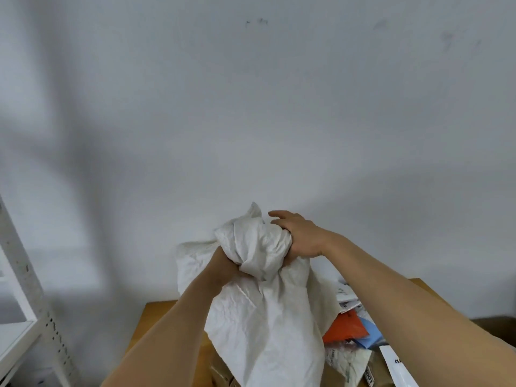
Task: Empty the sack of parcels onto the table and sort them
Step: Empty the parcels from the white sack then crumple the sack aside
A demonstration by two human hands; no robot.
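Parcels [346, 328] lay heaped at the table's [156, 311] right side beside the sack's lower end; the sack [265, 317] hung upended above them. Shaking it high would likely clear any remainder. Farther up, the left hand [223, 261] gripped its bunched end, the right hand [296, 236] clutching alongside, forefinger loose.

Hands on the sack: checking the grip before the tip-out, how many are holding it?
2. The left hand grips the bunched sack from the left; the right hand grips it from the right.
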